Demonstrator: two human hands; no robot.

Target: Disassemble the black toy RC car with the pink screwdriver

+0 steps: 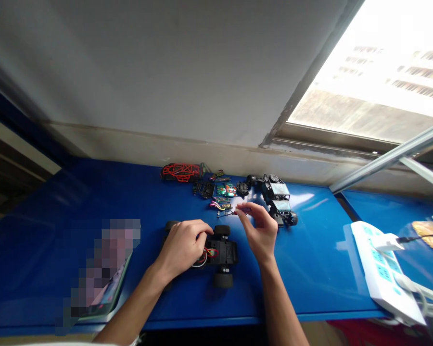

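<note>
A black toy car chassis (222,257) with fat wheels and red and white wires sits on the blue table in front of me. My left hand (185,242) is curled over its left half and hides much of it, gripping it from above. To the right, my right hand (260,228) is raised above the table with thumb and index finger pinched together at a small, thin piece with some red, too small to make out. Just beyond those fingertips lie slim shock-absorber-like parts (223,214) and shiny multicoloured pieces (218,205).
At the back lie a red tubular car frame (182,172), a green-and-orange car body (226,190) and black parts (203,189). A black buggy (276,194) stands right of them. A white power strip (384,269) is at the right, a partly pixelated tablet (117,283) at the left.
</note>
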